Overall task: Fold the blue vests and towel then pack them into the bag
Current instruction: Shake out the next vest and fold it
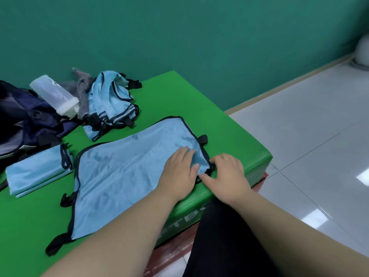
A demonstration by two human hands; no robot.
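One folded vest (38,170) is done. The left hand (179,166) lies flat on the spread vest (123,172); the right hand (227,172) pinches its edge. The pile (113,102) and towel (79,86) wait.

Green bench (229,136): spread vest (123,172), folded vest (38,172), vest heap (111,100), bag (24,120)

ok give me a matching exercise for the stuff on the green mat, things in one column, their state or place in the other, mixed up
Things:
1 spread vest
2 folded vest
3 bottle
4 crumpled vests

States:
a lying on the dark bag
b flat under the left hand
c loose unfolded heap
d neat flat rectangle

Pairs: 1-b, 2-d, 3-a, 4-c
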